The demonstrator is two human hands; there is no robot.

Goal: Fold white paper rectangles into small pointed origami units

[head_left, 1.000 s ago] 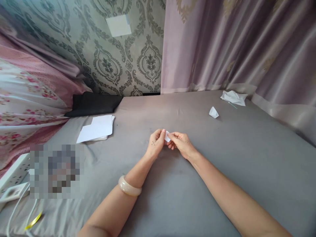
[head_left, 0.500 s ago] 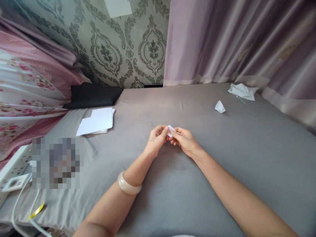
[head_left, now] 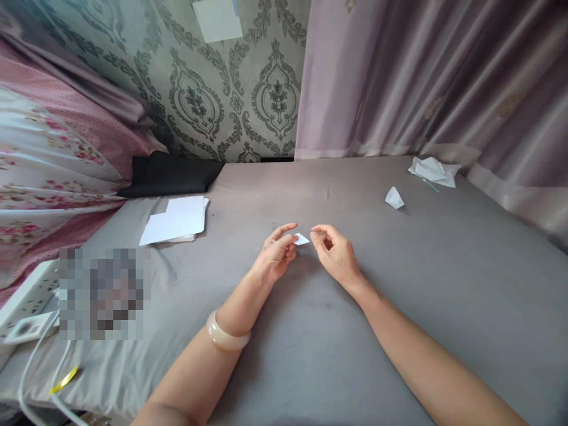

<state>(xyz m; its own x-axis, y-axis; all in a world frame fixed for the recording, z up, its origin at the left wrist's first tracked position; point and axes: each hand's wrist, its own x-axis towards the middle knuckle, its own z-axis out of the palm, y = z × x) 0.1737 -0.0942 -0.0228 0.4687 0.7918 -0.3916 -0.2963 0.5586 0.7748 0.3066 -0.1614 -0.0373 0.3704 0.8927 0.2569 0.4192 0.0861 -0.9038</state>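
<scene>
Near-left edge: white cables (head_left: 20, 387) run beside a yellow strip (head_left: 64, 380); farther up, a white power strip (head_left: 30, 293) lies near a blocked-out patch, its contents hidden.
Left arm: 1 pale bangle (head_left: 225, 336) rings it.
Left hand: the left hand (head_left: 274, 257) pinches the small white paper (head_left: 302, 239) under its thumb, the index finger raised off it.
Right hand: the right hand (head_left: 339, 257) is just to the right, apart from the paper; thumb and index tips are close, but whether they touch I cannot tell. Nothing shows between them.
Small paper: above the grey sheet (head_left: 310, 367), its pointed end facing right.
Step in hand: judged as handling the small paper, with the left hand alone supporting it. A renewed 2-hand grip would call for light right fingertips on that exposed point.
Left side: stacked white papers (head_left: 175, 220), then black cloth (head_left: 171, 174) beyond.
Right side: a folded white paper (head_left: 394, 198); farther, a crumpled white pile (head_left: 432, 170) with a thin green stick (head_left: 431, 186).
Far wall: patterned, with 1 pale sheet (head_left: 218, 21) on it; curtains (head_left: 377, 77) at right.
Writing: no brand, label or text is readable.
</scene>
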